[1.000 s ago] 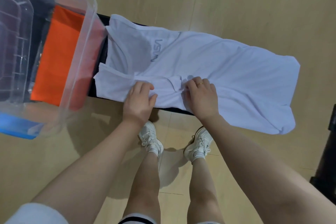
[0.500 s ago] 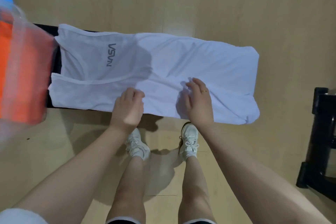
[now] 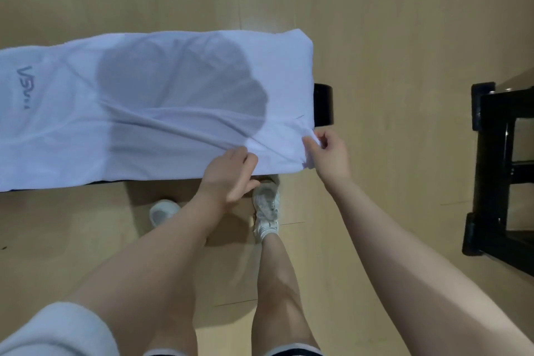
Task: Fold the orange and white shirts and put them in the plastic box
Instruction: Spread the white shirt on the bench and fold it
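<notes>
The white shirt (image 3: 161, 107), folded lengthwise into a long band, is lying across a narrow black bench (image 3: 323, 104), its printed grey logo (image 3: 25, 79) showing near the left edge of view and a rounded shadow falling across its middle. The right hand (image 3: 329, 153) is pinching the shirt's near right corner, thumb and fingers closed on the cloth. The left hand (image 3: 228, 176) is gripping the near edge just beside it, fingers curling over the fabric with the thumb below. The bench is standing on a light wooden floor (image 3: 390, 37), one end protruding past the hem. White sneakers (image 3: 266, 205) are showing beneath the forearms. A black frame (image 3: 500, 170) is standing well apart at right.
</notes>
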